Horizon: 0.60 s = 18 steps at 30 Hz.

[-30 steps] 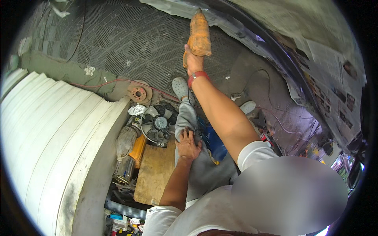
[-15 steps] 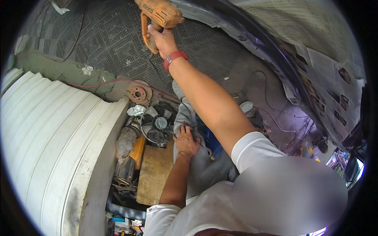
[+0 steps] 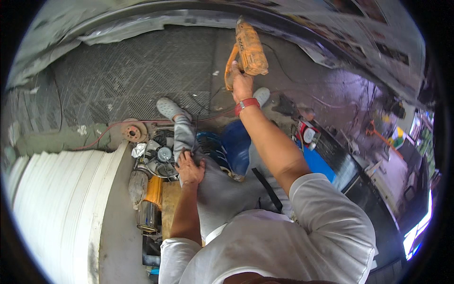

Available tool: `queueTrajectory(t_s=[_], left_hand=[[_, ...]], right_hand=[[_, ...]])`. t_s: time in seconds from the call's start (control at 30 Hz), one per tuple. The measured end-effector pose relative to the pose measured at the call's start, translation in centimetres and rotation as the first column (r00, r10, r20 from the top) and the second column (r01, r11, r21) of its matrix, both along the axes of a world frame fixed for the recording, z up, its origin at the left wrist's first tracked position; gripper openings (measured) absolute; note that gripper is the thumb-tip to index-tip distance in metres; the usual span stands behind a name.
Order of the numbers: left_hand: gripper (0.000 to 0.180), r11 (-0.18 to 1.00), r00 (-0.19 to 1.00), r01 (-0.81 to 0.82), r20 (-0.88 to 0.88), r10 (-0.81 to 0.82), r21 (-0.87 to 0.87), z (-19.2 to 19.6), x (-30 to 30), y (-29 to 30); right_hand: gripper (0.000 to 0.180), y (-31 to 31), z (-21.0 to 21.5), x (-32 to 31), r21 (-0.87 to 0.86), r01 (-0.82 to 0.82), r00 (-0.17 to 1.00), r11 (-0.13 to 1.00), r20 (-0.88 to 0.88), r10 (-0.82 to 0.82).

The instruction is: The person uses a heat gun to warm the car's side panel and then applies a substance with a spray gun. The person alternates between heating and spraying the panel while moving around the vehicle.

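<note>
My right hand (image 3: 242, 85) is wrapped round the handle of an orange heat gun (image 3: 252, 49), held out at arm's length in front of me. Its nozzle points away, toward the lower edge of a dark curved panel (image 3: 142, 12) with paper sheeting on it. I cannot tell whether the nozzle touches the sheeting. A red watch band (image 3: 246, 106) circles my right wrist. My left hand (image 3: 190, 169) rests on my left knee, over grey trousers (image 3: 213, 189), with its fingers spread and nothing in it.
A blue plastic container (image 3: 235, 146) stands between my legs. To the left are a fan (image 3: 164, 154), a rusty brake disc (image 3: 134, 131), a wooden board (image 3: 169, 203) and a white ribbed panel (image 3: 61, 203). A red hose (image 3: 109, 127) and cords cross the floor.
My view has turned to the right. The heat gun now appears further right and nearer the dark panel, its nozzle in sight. My left hand stays on my knee.
</note>
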<state>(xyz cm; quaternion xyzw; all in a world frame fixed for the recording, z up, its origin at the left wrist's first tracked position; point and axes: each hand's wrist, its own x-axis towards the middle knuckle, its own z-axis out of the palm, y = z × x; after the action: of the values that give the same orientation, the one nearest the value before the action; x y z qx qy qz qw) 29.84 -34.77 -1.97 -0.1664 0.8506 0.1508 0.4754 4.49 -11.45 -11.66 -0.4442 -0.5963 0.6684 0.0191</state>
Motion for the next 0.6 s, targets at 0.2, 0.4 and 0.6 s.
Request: queueTrajectory(t_s=[0.2, 0.4, 0.6], left_hand=[[0.057, 0.942, 0.887, 0.334, -0.35, -0.301, 0.038, -1.1, 0.2, 7.7], [0.043, 0.932, 0.871, 0.324, -0.435, -0.227, 0.163, -2.7, -1.3, 19.7], [0.036, 0.846, 0.854, 0.43, -0.447, -0.267, 0.316, -0.6, -6.1, 33.0]], right_hand=[[0.026, 20.7, -1.0, 5.4, 0.051, 0.156, 0.987, 0.986, -0.045, -0.153], [0.023, 38.3, 0.1, 8.3, 0.087, 0.246, 0.968, 0.965, -0.077, -0.24], [0.019, 54.3, 0.7, 10.3, 0.206, 0.308, 0.95, 0.929, -0.119, -0.288]])
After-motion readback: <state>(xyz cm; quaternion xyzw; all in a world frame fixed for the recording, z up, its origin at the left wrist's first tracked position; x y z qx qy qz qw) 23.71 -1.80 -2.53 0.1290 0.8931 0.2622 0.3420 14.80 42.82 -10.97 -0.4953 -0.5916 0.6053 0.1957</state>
